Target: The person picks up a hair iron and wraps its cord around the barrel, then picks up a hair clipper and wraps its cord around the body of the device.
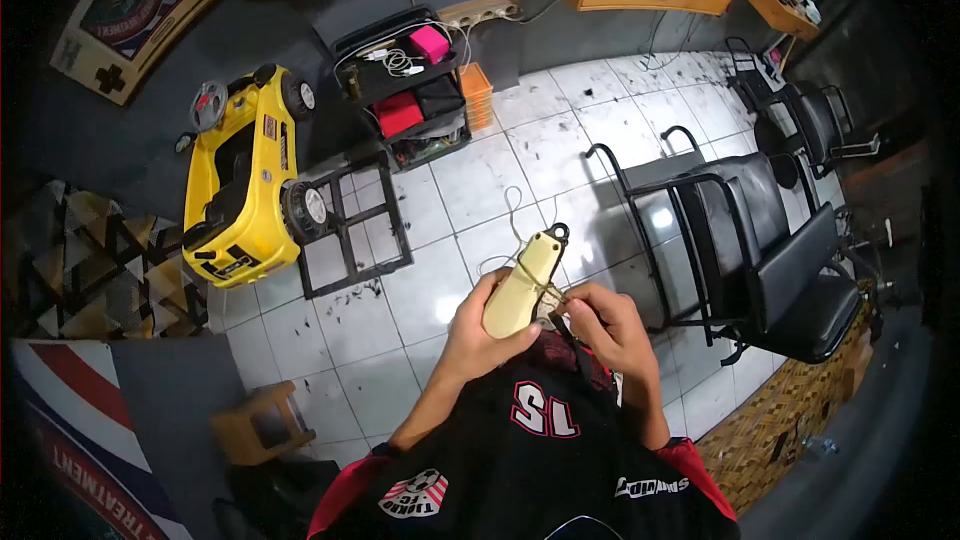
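A cream-coloured hair clipper (522,292) with a dark hanging loop at its far end lies in my left hand (470,333), whose fingers and thumb close around its body. A thin cord (541,283) crosses the clipper and runs toward my right hand (603,325). The right thumb and fingertips are pinched together on the cord close beside the clipper. Some of the cord loops out past the clipper over the floor. The clipper's near end and a dark piece beneath the right fingers are partly hidden.
A black trolley (398,90) with cables and boxes stands ahead, near a yellow toy car (240,180) and a black frame (355,225). Black chairs (720,230) are on the right. A wooden stool (262,424) is at lower left. Dark hair clippings dot the white tiles.
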### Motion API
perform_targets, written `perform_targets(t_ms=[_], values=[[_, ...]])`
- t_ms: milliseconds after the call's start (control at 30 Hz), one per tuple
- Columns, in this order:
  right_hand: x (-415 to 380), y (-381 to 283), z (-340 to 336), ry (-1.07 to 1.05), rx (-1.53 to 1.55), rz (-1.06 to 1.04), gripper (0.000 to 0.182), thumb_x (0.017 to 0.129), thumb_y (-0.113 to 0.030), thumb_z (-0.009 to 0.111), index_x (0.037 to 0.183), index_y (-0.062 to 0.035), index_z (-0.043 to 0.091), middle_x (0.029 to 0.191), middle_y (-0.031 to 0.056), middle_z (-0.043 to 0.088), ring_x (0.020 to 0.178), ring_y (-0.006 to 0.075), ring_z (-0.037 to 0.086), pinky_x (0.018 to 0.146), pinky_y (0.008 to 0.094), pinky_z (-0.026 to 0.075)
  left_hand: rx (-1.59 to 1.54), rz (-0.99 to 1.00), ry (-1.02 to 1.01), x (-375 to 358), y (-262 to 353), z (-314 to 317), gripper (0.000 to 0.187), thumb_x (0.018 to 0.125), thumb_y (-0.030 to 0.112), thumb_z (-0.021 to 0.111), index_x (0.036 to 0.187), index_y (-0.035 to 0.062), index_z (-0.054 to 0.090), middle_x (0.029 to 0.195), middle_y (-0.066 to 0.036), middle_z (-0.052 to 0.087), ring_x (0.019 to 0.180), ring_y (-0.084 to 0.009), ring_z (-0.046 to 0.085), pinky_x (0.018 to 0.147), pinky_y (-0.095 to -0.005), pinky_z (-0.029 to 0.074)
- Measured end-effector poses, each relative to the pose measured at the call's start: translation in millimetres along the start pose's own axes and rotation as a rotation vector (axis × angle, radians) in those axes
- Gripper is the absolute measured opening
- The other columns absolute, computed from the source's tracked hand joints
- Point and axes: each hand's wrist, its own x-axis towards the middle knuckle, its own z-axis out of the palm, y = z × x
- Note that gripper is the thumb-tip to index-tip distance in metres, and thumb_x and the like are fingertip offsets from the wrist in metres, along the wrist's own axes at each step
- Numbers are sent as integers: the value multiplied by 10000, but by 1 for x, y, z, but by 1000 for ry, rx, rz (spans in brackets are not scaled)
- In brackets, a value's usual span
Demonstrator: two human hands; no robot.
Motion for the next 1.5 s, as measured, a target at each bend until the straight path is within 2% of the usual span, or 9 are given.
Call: perform_targets(t_ms=[67, 167, 267, 400, 500, 900, 1000, 1133, 1500], values=[[-5, 5, -2, 30, 59, -14, 170, 975, -133, 510, 939, 12, 592, 616, 3, 522, 563, 57, 467, 514, 234, 379, 348, 88, 140, 3, 10, 5, 605, 675, 143, 772, 1231, 45, 553, 938, -136, 659, 843, -243, 677, 792, -313, 529], [-3, 4, -11, 290, 129, -27, 180, 982, -140, 510, 934, 15, 589, 622, -6, 522, 565, 48, 444, 501, 229, 354, 679, 198, -115, 3, 10, -12, 608, 646, 121, 778, 1212, 25, 576, 939, -133, 664, 840, -247, 674, 790, -318, 530], [15, 4, -34, 634, -383, -20, 200, 957, -144, 553, 873, 31, 602, 618, 45, 545, 540, 99, 463, 511, 262, 374, 518, 191, -186, -2, 13, -20, 614, 637, 138, 772, 1215, 63, 580, 992, -136, 656, 878, -304, 661, 801, -338, 532], [6, 33, -47, 258, -667, 158, 173, 872, -172, 617, 881, -2, 641, 755, 209, 614, 648, 342, 616, 603, 384, 472, 247, 168, 67, -4, 9, -23, 600, 661, 107, 769, 1219, 34, 559, 1031, -160, 652, 920, -290, 660, 834, -333, 518], [-3, 31, -33, -44, -543, 71, 184, 864, -189, 620, 880, -8, 647, 735, 204, 624, 684, 361, 634, 598, 404, 477, 301, 100, 217, 4, 9, -28, 625, 697, 105, 770, 1258, -3, 518, 1051, -160, 655, 932, -235, 648, 842, -316, 505], [-3, -25, 18, -355, -636, -279, 129, 816, -203, 616, 802, -75, 613, 688, 126, 632, 580, 349, 608, 535, 430, 482, 428, -76, 189, 6, 3, -31, 648, 744, 132, 771, 1279, -15, 437, 1047, -164, 644, 894, -212, 646, 778, -311, 512], [-2, -23, 15, -286, -772, -234, 154, 825, -226, 610, 794, -75, 614, 668, 125, 631, 578, 349, 612, 525, 435, 481, 154, 78, 169, 5, -19, -38, 586, 769, 150, 749, 1247, -13, 451, 1019, -119, 619, 805, -186, 638, 717, -288, 525], [7, 29, 17, -127, -1001, -185, 198, 835, -275, 605, 784, -85, 624, 633, 123, 631, 556, 335, 625, 502, 437, 483, -500, -212, -15, -2, 10, -48, 516, 805, 175, 704, 1232, 13, 463, 923, -61, 578, 707, -112, 603, 626, -246, 534], [5, 24, 39, -361, -1103, -298, 215, 815, -263, 590, 739, -66, 630, 615, 110, 637, 517, 297, 635, 477, 418, 509, -556, -399, 53, 3, 8, -26, 438, 910, 175, 619, 1300, 54, 459, 941, -50, 602, 693, -145, 626, 559, -267, 513]])
